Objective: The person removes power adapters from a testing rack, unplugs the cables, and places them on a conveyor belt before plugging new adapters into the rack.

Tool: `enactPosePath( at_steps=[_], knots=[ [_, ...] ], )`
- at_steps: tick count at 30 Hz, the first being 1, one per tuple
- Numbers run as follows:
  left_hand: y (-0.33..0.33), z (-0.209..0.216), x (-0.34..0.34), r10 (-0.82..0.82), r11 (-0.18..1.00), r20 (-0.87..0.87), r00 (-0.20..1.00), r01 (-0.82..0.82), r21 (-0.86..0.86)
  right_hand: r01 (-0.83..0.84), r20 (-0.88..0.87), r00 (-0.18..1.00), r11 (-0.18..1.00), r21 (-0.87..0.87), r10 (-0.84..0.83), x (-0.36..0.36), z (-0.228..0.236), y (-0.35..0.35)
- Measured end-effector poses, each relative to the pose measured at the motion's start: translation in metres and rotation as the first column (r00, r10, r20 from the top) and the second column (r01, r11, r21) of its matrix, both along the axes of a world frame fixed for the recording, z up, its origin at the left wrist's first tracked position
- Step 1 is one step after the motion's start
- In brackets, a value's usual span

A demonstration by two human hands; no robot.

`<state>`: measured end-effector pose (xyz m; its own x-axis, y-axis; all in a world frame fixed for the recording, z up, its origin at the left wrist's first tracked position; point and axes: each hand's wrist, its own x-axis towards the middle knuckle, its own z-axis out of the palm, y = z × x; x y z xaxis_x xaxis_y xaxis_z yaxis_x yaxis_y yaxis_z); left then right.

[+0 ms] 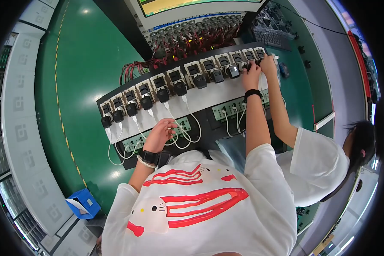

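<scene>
A long row of power sockets runs across a sloped white-and-black bench, with several black power adapters plugged in. White cables lead from some adapters down to green port strips. My left hand hovers by the left port strip and the cables, its fingers loosely curved and apart, with nothing visible in them. Toward the right end of the row, my right hand grips a black power adapter at a socket; its fingers partly cover it. Beside it, a co-worker's hand reaches to the last sockets.
A machine with a screen and bundled red wires stands behind the row. At the right are a keyboard and a mouse. The co-worker stands close on my right. A blue bin sits at the lower left.
</scene>
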<state>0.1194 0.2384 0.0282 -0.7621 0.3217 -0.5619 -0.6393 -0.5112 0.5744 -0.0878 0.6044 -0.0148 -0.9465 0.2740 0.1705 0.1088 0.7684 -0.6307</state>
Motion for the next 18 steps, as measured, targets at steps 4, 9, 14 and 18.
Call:
enactPosePath(
  at_steps=[4,9,14,18],
  knots=[
    [0.005,0.005,0.001,-0.002,1.000,0.005,1.000,0.002,-0.013,-0.015,-0.003,1.000,0.999,-0.042,0.015,-0.001,-0.022,0.010],
    [0.012,0.004,-0.001,-0.075,0.996,-0.029,0.997,0.074,-0.042,-0.017,0.080,0.997,0.983,0.185,0.002,-0.002,-0.017,0.021],
    [0.011,0.007,-0.008,-0.050,0.993,-0.079,0.996,0.041,-0.107,-0.181,-0.110,0.981,0.964,-0.195,0.162,0.099,0.039,-0.044],
    [0.013,0.008,-0.028,-0.106,0.990,-0.121,0.987,0.094,-0.102,-0.119,0.130,0.980,0.969,-0.215,0.149,0.206,0.008,-0.072]
  ],
)
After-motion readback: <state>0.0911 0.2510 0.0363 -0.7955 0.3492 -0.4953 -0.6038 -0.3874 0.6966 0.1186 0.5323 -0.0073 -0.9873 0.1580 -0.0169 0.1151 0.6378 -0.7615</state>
